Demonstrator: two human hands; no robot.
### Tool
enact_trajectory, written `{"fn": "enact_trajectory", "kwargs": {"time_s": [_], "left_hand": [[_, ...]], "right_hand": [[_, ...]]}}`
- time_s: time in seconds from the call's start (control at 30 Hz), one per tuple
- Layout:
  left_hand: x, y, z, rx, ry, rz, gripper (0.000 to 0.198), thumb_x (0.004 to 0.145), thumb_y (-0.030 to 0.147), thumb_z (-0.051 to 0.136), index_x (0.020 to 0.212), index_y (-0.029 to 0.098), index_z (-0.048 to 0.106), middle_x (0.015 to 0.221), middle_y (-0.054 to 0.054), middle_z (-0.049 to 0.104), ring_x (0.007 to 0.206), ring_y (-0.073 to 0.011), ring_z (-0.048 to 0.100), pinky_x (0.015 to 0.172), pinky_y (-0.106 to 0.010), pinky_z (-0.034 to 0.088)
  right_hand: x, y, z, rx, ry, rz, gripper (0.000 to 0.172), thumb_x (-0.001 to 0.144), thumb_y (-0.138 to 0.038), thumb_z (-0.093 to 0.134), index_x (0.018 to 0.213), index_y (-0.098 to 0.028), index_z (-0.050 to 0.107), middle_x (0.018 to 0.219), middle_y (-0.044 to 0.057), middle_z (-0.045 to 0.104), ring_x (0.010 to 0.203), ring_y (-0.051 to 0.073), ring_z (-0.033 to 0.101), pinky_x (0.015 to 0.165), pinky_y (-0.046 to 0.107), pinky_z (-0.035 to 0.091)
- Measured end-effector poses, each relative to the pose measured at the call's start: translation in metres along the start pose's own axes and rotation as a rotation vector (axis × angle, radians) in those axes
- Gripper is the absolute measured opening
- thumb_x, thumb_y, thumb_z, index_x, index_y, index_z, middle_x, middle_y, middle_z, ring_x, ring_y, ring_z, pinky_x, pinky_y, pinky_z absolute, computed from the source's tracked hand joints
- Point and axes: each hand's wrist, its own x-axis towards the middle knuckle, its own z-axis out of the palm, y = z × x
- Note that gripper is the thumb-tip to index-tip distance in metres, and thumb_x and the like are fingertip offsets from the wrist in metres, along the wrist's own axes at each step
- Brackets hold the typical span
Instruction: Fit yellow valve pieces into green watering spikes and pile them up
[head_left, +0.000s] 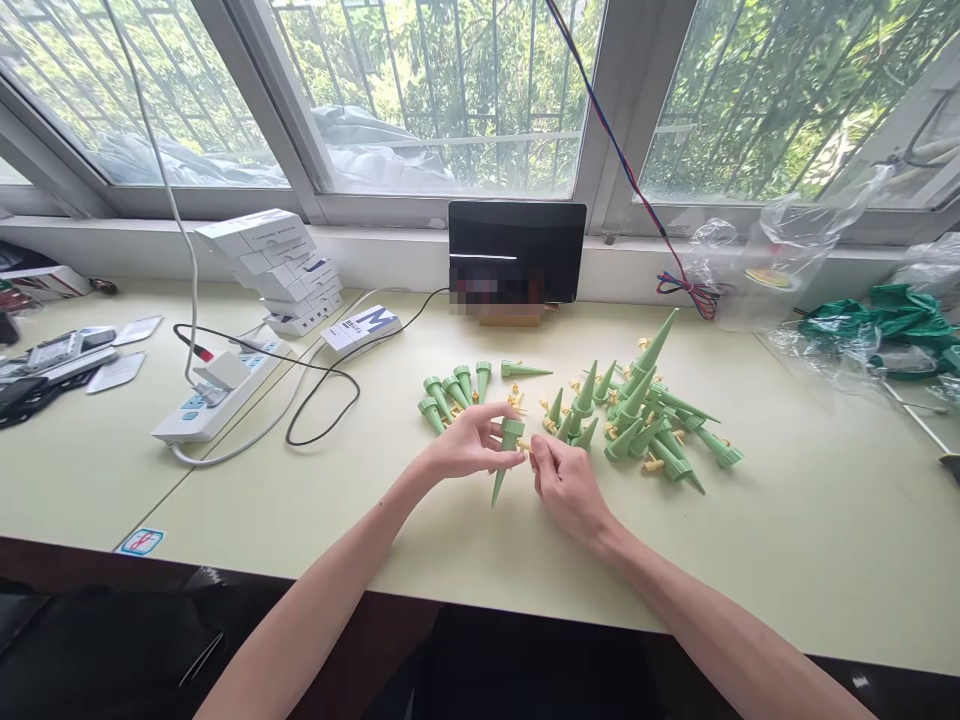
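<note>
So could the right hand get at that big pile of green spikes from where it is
Probably yes. The right hand sits just beside the pile, with bare table around it and nothing between. But its fingers pinch a small yellow part, so they would need freeing first.

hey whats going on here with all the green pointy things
A person sits at a pale table by a window. Their left hand holds a green cone-shaped spike, tip pointing toward them, while the right hand pinches a small yellow piece at its wide end. A row of similar spikes lies just beyond the left hand, and a loose pile of spikes and yellow bits lies to the right.
</note>
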Motion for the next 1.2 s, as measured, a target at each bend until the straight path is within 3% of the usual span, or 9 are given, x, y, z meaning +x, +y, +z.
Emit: {"fn": "enact_trajectory", "kwargs": {"time_s": [0.27,0.47,0.83,1.2], "left_hand": [[0.0010,0.0023,-0.0003,-0.036,0.018,-0.008,0.030,0.075,0.027,0.073,0.096,0.014,0.056,0.070,0.002,0.053,0.053,-0.0065,0.052,0.044,-0.017,0.042],[0.0007,0.0051,-0.0023,0.002,0.061,-0.011,0.029,0.075,0.027,0.073,0.096,0.015,0.058,0.061,0.005,0.053,0.048,-0.0058,0.050,0.043,-0.016,0.042],[0.0007,0.0038,-0.0017,-0.034,0.024,-0.031,0.029,0.073,0.027,0.074,0.094,0.015,0.058,0.067,0.003,0.055,0.049,-0.0059,0.053,0.041,-0.015,0.041],[0.0000,0.0028,0.0007,-0.020,0.014,-0.032,0.031,0.073,0.028,0.074,0.095,0.015,0.058,0.060,0.006,0.050,0.045,-0.0058,0.051,0.039,-0.015,0.039]], "right_hand": [[0.0007,-0.0028,0.0002,0.077,-0.029,0.036,0.041,0.100,-0.049,0.037,0.070,-0.021,0.045,0.055,-0.003,0.046,0.045,0.012,0.044,0.046,0.025,0.036],[-0.0012,-0.0070,0.0000,0.157,-0.014,0.026,0.023,0.096,-0.043,0.048,0.096,-0.021,0.054,0.078,0.001,0.058,0.046,0.011,0.052,0.044,0.025,0.040],[-0.0012,-0.0059,-0.0014,0.119,-0.008,0.028,0.023,0.096,-0.042,0.048,0.089,-0.020,0.052,0.057,-0.004,0.052,0.045,0.012,0.047,0.048,0.025,0.038],[-0.0009,-0.0008,-0.0011,0.039,-0.027,0.036,0.036,0.099,-0.045,0.038,0.074,-0.022,0.048,0.050,-0.004,0.045,0.044,0.013,0.044,0.047,0.025,0.035]]}}
